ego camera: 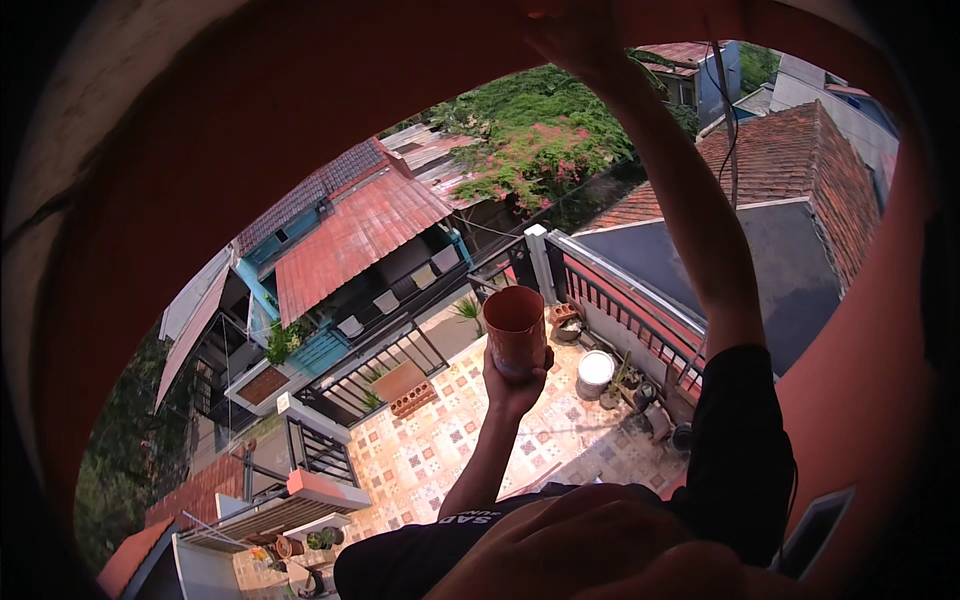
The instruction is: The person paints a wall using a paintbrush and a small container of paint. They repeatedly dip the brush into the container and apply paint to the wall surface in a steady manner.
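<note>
My left hand grips the lower part of a reddish-brown cylindrical container, its open mouth facing up. The container's wall looks streaked with paint, and its inside is coated the same red; how full it is cannot be told. Stretched far up, my right hand is in deep shadow at the top edge, against a dark red painted beam. Its fingers are barely visible, and whether they hold anything is hidden by the dark.
Far below lies a patterned tile terrace with black metal railings. A white-topped bucket, potted plants and hollow bricks stand on it. To my right rises a red wall. Tiled roofs lie beyond.
</note>
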`<state>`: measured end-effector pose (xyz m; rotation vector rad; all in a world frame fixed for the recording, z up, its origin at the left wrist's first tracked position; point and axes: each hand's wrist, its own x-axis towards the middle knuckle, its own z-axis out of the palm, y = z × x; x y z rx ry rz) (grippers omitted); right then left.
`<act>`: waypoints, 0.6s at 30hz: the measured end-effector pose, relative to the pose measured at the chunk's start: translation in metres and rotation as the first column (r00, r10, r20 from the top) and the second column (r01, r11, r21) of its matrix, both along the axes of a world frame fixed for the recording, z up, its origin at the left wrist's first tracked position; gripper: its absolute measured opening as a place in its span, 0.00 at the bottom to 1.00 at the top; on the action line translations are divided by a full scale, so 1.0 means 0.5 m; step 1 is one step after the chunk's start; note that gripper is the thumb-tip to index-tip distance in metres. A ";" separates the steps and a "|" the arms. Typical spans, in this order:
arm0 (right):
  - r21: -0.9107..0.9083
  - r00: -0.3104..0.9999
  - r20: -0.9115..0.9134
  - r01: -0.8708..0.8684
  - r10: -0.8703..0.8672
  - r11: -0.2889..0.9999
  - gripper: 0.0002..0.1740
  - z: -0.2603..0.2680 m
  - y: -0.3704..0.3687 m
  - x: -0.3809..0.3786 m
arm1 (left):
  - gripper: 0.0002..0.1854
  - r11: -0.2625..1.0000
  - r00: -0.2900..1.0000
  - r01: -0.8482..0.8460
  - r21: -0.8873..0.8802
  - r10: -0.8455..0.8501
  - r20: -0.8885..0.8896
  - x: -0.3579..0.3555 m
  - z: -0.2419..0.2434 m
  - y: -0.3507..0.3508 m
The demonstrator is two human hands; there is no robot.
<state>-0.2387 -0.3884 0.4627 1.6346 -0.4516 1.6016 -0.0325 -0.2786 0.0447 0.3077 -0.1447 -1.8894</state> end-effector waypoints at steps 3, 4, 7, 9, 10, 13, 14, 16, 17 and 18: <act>-0.045 0.957 -0.219 -0.207 0.192 0.977 0.08 0.012 0.067 0.049 | 0.36 1.000 1.000 0.021 0.012 -0.021 -0.010 -0.018 0.005 -0.006; 0.144 0.871 -0.206 -0.425 0.447 0.894 0.06 0.017 0.074 0.054 | 0.37 1.000 1.000 0.019 0.005 -0.019 0.005 -0.026 0.008 -0.006; 0.365 0.671 0.025 -0.696 0.741 0.618 0.08 0.023 0.034 0.025 | 0.37 0.999 1.000 0.023 -0.030 -0.023 0.006 -0.042 0.010 -0.002; 0.367 0.506 0.257 -0.839 0.823 0.401 0.11 0.036 -0.040 -0.031 | 0.37 0.999 0.999 0.037 -0.038 -0.038 -0.038 -0.041 0.010 0.001; 0.315 0.421 0.411 -0.898 0.808 0.308 0.13 0.031 -0.081 -0.076 | 0.37 0.998 0.996 0.051 -0.030 -0.053 -0.076 -0.038 0.008 0.004; 0.146 0.480 0.591 -0.854 0.648 0.499 0.12 0.009 -0.197 -0.215 | 0.36 0.999 0.999 0.024 -0.037 -0.025 -0.021 -0.027 0.000 0.008; 0.087 0.544 0.582 -0.781 0.604 0.619 0.13 -0.003 -0.220 -0.257 | 0.35 0.999 1.000 0.007 -0.050 -0.006 0.015 -0.022 -0.004 0.010; -0.029 0.715 0.505 -0.546 0.484 0.837 0.12 -0.024 -0.248 -0.300 | 0.35 0.996 0.997 -0.021 -0.082 0.027 0.076 -0.014 -0.012 0.012; -0.095 0.811 0.439 -0.387 0.387 0.917 0.11 -0.036 -0.253 -0.297 | 0.35 0.997 0.998 -0.029 -0.074 0.032 0.048 -0.012 -0.015 0.010; -0.173 0.885 0.382 -0.214 0.266 0.961 0.11 -0.047 -0.246 -0.289 | 0.35 0.993 0.994 -0.038 -0.109 0.048 0.097 -0.011 -0.017 0.008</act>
